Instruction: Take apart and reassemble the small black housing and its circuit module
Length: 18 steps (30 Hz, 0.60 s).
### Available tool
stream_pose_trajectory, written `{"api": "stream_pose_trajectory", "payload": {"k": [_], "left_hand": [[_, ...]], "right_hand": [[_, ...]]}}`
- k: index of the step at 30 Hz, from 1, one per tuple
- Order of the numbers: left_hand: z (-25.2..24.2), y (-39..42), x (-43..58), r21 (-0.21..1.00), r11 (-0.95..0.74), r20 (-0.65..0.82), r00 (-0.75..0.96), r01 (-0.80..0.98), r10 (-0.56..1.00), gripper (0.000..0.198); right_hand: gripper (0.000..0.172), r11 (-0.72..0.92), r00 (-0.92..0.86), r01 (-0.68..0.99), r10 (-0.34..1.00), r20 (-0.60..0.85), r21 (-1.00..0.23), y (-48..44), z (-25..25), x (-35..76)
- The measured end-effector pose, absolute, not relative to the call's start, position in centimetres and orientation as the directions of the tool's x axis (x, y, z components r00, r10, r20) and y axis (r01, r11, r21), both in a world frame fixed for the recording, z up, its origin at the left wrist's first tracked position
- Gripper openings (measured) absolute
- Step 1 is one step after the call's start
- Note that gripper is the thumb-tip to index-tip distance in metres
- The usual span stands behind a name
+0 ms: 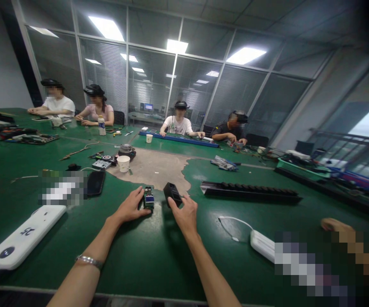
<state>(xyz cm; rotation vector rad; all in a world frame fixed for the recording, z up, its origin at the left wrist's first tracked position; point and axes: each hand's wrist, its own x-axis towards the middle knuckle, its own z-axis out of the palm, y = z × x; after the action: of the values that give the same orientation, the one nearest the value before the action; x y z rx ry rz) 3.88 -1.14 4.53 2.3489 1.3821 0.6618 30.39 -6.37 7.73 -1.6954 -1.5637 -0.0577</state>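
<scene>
My left hand is closed on the near and left edges of a small green circuit board. Blue and metallic parts show on the board's top, and it is at or just above the green tabletop. In my right hand is a black rectangular plastic case, held tilted. Its face towards me has recessed openings, and my thumb presses on its near side while the other fingers are partly hidden behind it. A small gap separates the case from the board.
A white power strip and a dark phone lie left. Ahead stands a paper cup beside loose electronic parts. To the right are a long black rail, a white power bank with cable and another person's hand. Several people sit opposite.
</scene>
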Motion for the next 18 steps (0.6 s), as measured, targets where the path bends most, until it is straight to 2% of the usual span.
{"api": "stream_pose_trajectory", "payload": {"k": [6,18], "left_hand": [[4.3,-1.0,3.9,0.516,-0.467,0.229,0.41,0.718,0.883,0.099],[3.7,-0.9,3.9,0.546,-0.498,0.293,0.403,0.674,0.867,0.099]], "right_hand": [[0.051,0.133,0.191,0.808,0.862,0.47,-0.574,-5.3,9.5,26.3],[0.048,0.059,0.139,0.899,0.903,0.408,-0.435,-5.9,12.0,21.7]]}}
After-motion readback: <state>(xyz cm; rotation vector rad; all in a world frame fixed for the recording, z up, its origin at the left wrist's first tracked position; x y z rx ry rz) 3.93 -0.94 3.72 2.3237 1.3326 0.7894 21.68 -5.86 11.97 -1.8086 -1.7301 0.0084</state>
